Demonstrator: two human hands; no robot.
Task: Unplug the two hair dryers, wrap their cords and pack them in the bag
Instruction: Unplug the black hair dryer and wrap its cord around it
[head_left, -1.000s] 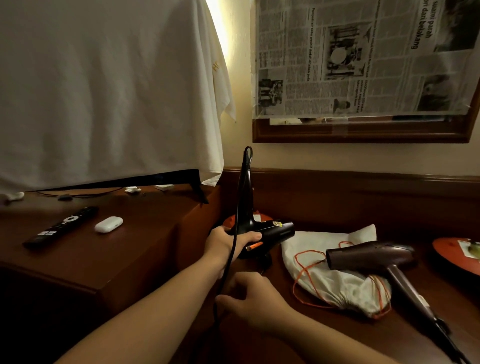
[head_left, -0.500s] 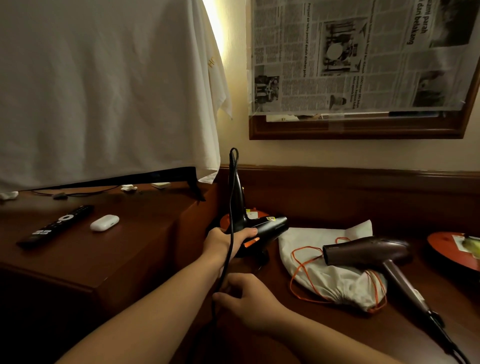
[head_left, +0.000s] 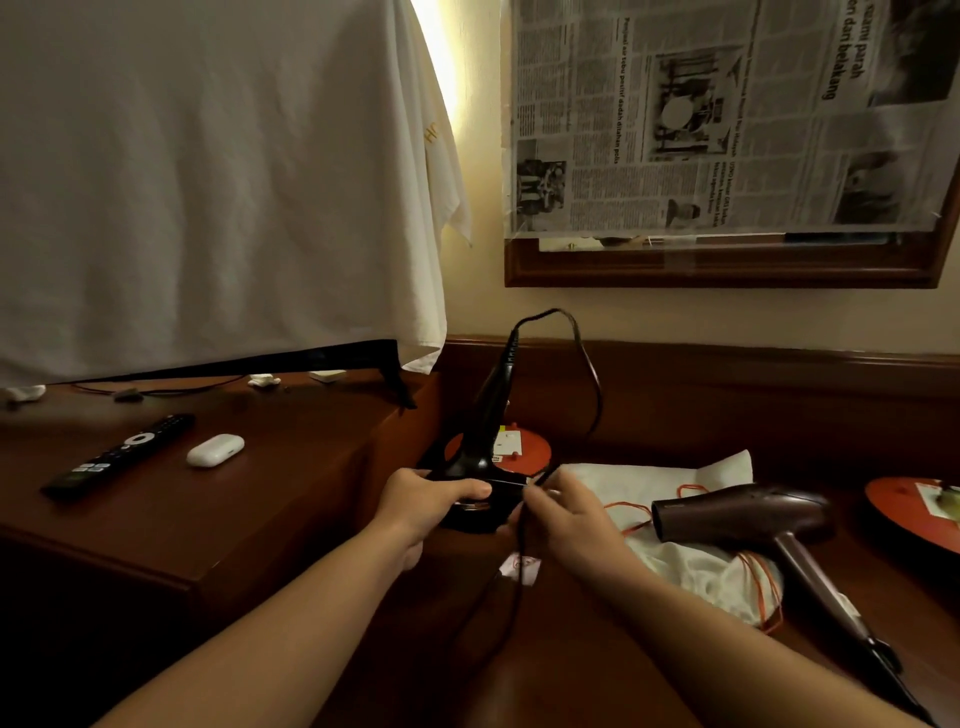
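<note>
The left hand (head_left: 431, 501) clasps the black hair dryer (head_left: 480, 470) body above the counter (head_left: 597, 649); the right hand (head_left: 566, 512) pinches its cord (head_left: 584, 358). The rigid, fairly light shell suits gripping; the springy cord likely needs tension while wrapping.

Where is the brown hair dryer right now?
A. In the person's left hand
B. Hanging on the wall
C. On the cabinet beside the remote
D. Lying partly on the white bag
D: the brown hair dryer lies on the desk with its barrel resting over the white bag, untouched by either hand.
</note>
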